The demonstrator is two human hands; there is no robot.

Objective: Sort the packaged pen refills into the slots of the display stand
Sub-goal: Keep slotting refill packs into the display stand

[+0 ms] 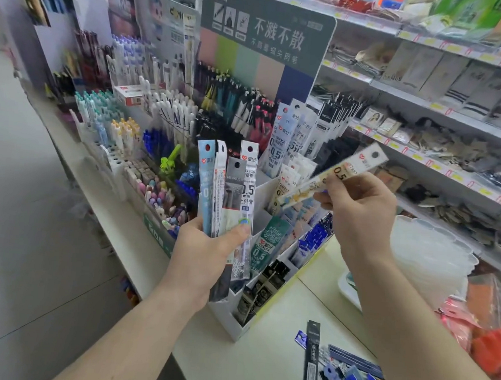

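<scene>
From my remote seat, I saw the left hand [202, 253] clenched around a fan of refill packs [228, 194], held upright in front of the white display stand [235, 319]. The thumb pressed across the front of the fan, and I counted about four or five packs, though they overlapped too much for me to be sure. The frontmost ones carried "0.5" print, and one had a snowflake pattern near its lower end.

The right hand [357, 209] pinched a single refill pack [330, 177] between thumb and fingertips. That pack was tilted, its hang-hole end pointing up and to the right, its other end lowered toward the upper slots of the stand. It hung above the slots, not touching them as far as I could see.

The stand sat on a pale counter [274, 340], its stepped slots already holding packs: pale blue-and-white ones [281, 135] upright at the back, a dark green pack [269, 244] in a middle slot, blue ones [314, 238] just beside it to the right, and black ones [261, 291] in the lowest row.

On the counter near the right forearm lay a loose pile of unsorted packs [348, 377], mostly blue and black, with one long black pack [311, 360] lying straight at the pile's left edge.

Behind the stand stood racks of pens [172, 110] and a grey-green sign board [266, 33] with coloured stripes. Store shelves [426, 113] ran along the right.
</scene>
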